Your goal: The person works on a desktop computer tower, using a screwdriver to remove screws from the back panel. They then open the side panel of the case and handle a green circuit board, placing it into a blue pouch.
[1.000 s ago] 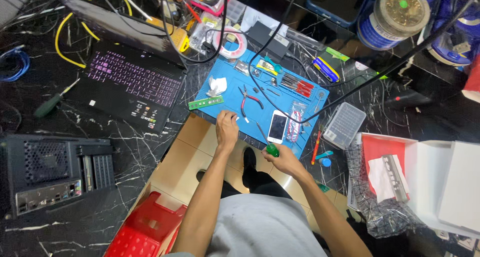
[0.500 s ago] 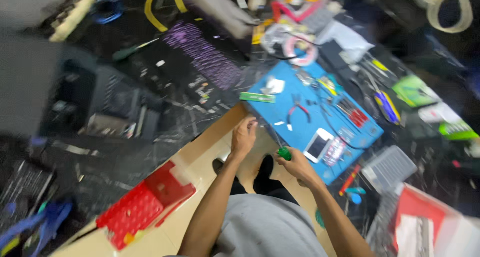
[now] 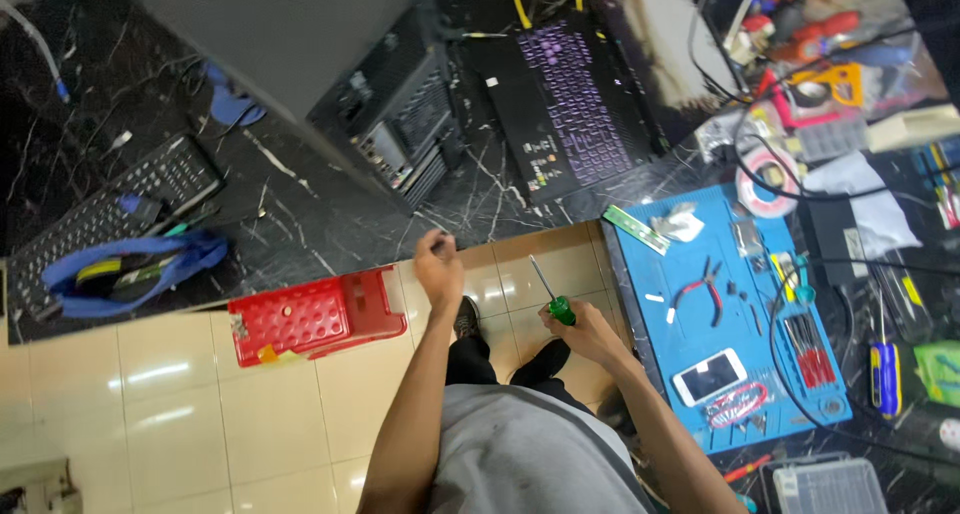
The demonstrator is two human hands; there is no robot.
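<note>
My right hand [image 3: 582, 330] grips a green-handled screwdriver [image 3: 549, 296] with its shaft pointing up and away, held over the tiled floor just left of the blue work mat [image 3: 700, 374]. My left hand [image 3: 438, 262] is closed in a loose fist at the edge of the black marble table [image 3: 330, 224], above a red plastic stool [image 3: 315, 314]; nothing shows in it. On the mat lie a white phone [image 3: 709, 376], red-handled pliers [image 3: 700, 292], a green circuit strip [image 3: 636, 230] and several small tools.
A black computer case [image 3: 400, 124] and an open laptop with a purple-lit keyboard [image 3: 570, 104] sit on the table ahead. A black keyboard [image 3: 110, 209] with a blue strap lies at left. Cables, tape and tool boxes crowd the right side.
My view has swung left, bringing the computer case and the black keyboard into sight. My left hand has left the mat for the table edge; the right still holds the screwdriver.
</note>
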